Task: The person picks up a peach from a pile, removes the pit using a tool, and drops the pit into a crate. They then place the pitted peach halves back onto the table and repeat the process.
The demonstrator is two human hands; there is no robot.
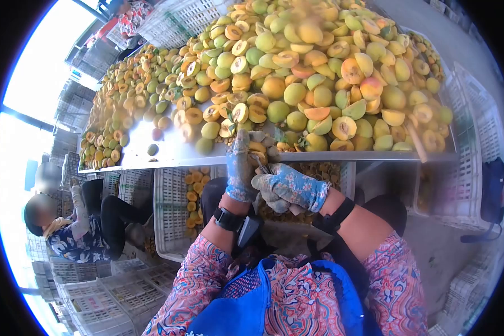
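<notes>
Both hands wear blue patterned gloves with grey, stained fingers and meet at the metal table's front edge. My left hand points upward, its fingers around a cut yellow fruit half. Close on its right, my right hand is closed around a small tool whose thin metal tip reaches toward that fruit; most of the tool is hidden by the fingers. Just beyond the hands, whole and halved yellow-green fruits are heaped on the metal table.
Below the table edge stands a white crate with fruit halves. Another white crate is at the right. A seated person works at the left, with stacked crates nearby. Another person is at the upper left.
</notes>
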